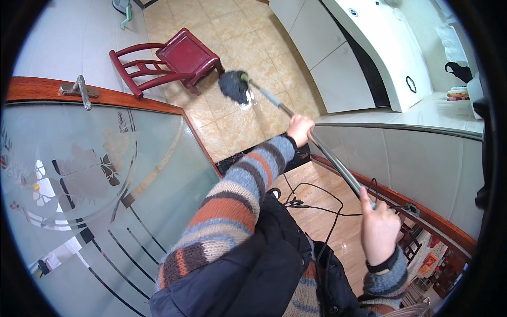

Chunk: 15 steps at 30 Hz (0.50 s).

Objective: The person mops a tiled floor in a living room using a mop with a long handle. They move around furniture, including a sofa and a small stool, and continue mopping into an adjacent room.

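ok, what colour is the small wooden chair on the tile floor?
Dark red, the small wooden chair with curved arms, lying tipped on beige tile; the head view shows it.

mop handle [317, 142] — partly hidden inside both grips | red chair [174, 61] — far legs unseen

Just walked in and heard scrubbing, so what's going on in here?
A person in a striped sweater is mopping. Both hands grip a long metal mop handle: the left hand further down the pole, the right hand near its upper end. The dark mop head is pressed on the beige tiled floor, just beside a red wooden chair. A frosted glass door stands to the person's left, and a black cable lies on the floor near their feet.
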Each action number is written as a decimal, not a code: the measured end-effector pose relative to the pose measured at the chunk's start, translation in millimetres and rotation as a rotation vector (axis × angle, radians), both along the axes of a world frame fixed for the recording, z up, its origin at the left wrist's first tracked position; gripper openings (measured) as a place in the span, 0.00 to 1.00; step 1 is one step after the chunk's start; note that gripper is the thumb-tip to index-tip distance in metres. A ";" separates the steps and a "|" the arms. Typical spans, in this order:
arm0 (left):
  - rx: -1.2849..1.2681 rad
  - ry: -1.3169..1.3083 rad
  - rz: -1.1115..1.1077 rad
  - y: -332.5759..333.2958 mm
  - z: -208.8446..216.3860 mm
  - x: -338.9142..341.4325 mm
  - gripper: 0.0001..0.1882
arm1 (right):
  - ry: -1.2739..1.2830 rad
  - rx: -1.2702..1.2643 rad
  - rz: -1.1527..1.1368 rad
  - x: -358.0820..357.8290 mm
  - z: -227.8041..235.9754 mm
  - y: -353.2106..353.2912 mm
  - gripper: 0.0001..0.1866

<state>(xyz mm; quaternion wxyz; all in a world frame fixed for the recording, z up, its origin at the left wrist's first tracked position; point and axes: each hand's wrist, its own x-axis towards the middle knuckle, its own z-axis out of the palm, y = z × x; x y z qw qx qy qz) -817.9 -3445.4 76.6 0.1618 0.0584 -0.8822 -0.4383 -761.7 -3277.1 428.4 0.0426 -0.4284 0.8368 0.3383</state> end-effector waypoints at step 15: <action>-0.198 -0.263 -0.077 17.5 -12.7 -0.3 0.05 | -0.559 -0.279 -0.352 15.5 -19.6 13.2 0.27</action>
